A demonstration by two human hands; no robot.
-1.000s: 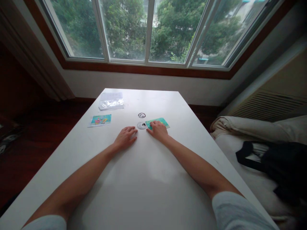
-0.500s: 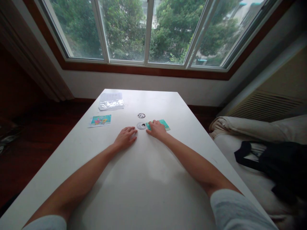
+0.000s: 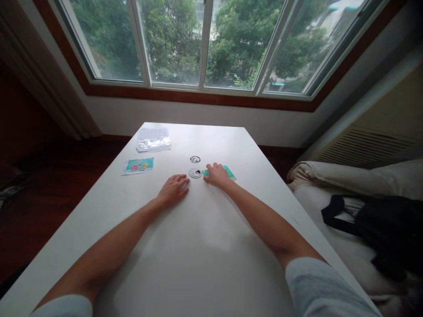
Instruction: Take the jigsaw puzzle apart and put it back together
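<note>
My left hand (image 3: pixel 173 189) lies flat on the white table, palm down with its fingers stretched out. Its fingertips end just short of a round grey-and-black piece (image 3: pixel 194 173), thin and flat, with a curved pattern. Over a green, card-like sheet (image 3: pixel 229 172) rests my right hand (image 3: pixel 217 175), thumb and fingers curled about its left part and covering much of it. The sheet's left edge is close beside the round piece. Behind that piece lies a smaller black-and-white disc (image 3: pixel 195 159). What is printed on the green sheet is too small to read.
A colourful picture card (image 3: pixel 140 165) with cartoon figures lies on the table's left side. Farther back is a clear plastic bag (image 3: pixel 153 140). Beyond the far edge of the white table (image 3: pixel 198 264) is a window; a couch holding a black bag (image 3: pixel 390 224) stands at right.
My right hand and the green sheet have shifted slightly to the right. The left hand has stayed in place, and so have both round pieces.
</note>
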